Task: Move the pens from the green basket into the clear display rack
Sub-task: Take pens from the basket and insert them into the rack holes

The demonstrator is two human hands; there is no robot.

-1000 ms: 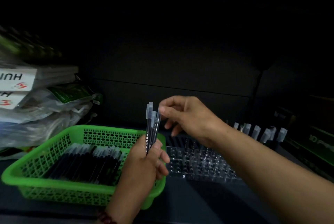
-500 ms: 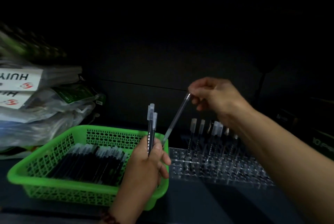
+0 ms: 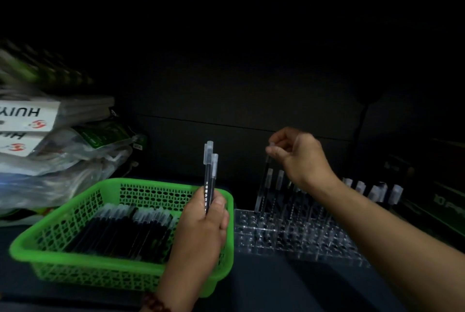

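Note:
The green basket (image 3: 75,213) sits at the lower left and holds several black pens (image 3: 125,231) with clear caps lying flat. My left hand (image 3: 201,231) is above the basket's right side, shut on two upright pens (image 3: 209,176). To the right lies the clear display rack (image 3: 284,236), with several pens standing in its back row. My right hand (image 3: 299,158) pinches the cap of one pen (image 3: 261,186), which stands nearly upright with its tip at the rack's back left corner.
Stacked plastic-wrapped packages (image 3: 50,150) with white labels rise to the left behind the basket. Dark boxes (image 3: 437,201) stand at the right beside the rack. A dark wall closes off the back. The scene is dim.
My right hand pulled one pen away from my left hand's bundle, carried it right and turned it upright over the rack's back left. My left hand stayed in place.

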